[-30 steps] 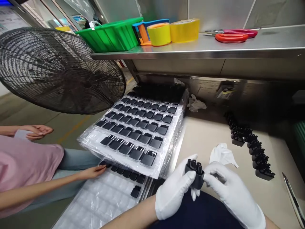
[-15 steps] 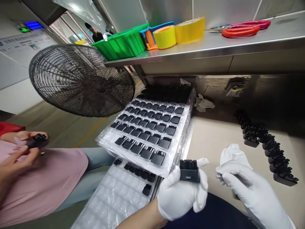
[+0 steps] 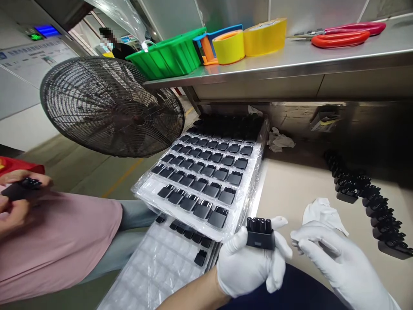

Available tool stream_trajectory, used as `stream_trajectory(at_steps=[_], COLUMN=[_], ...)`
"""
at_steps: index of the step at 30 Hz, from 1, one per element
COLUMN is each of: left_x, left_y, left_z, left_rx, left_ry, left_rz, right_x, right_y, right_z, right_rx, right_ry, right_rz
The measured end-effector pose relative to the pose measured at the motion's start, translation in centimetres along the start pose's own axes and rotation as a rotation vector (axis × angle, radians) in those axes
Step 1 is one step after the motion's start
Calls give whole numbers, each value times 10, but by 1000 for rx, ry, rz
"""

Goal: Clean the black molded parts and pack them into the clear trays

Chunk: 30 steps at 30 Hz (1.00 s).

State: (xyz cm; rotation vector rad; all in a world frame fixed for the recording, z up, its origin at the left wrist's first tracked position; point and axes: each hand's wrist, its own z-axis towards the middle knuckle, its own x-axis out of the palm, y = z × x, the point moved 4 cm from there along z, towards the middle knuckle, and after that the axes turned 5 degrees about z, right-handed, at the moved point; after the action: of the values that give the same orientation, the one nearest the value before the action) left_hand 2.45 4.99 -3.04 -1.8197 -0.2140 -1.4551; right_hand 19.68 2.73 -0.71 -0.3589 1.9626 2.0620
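Note:
My left hand (image 3: 248, 267), in a white glove, is closed around a black plastic block (image 3: 260, 240) with a row of glossy rounded prongs standing up from its top. To its right, my gloved right hand (image 3: 329, 254) is curled, thumb and fingertips drawn together; whatever may be between them is hidden. A crumpled white cloth (image 3: 324, 213) lies on the table just beyond the right hand. Left of my hands, a clear plastic tray (image 3: 151, 189) carries rows of similar black blocks, and a lower tray (image 3: 145, 267) holds a few more.
More black blocks (image 3: 380, 215) stand in a line on the table's right side. Above runs a metal shelf (image 3: 290, 64) with a green bin (image 3: 171, 54), yellow tape rolls (image 3: 229, 47) and red-handled tools (image 3: 342, 39). A large fan (image 3: 112, 107) and a co-worker's hands (image 3: 19, 198) are at left.
The view has shifted slightly, so the table items sit a little further right. My left hand still holds the block. The co-worker's hands have moved left.

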Motion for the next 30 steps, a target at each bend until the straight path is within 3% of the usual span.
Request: stream_trajectory(at_steps=[11,15,23,30], left_x=[-3,-9,-6,-9], left_y=[-7,-6,-11,-9], left_z=[3,2,5,5], left_rx=[-14,-17,-23,-27], left_ry=[24,-18,93,76], left_rz=[-34,-57,-117,-148], right_x=[4,6,14,16], right_y=[7,5,12,17], right_z=[4,5,4,4], right_rx=[-69,-86,39,11], right_ry=[30,42,108,151], right_rz=[-3,11,114,162])
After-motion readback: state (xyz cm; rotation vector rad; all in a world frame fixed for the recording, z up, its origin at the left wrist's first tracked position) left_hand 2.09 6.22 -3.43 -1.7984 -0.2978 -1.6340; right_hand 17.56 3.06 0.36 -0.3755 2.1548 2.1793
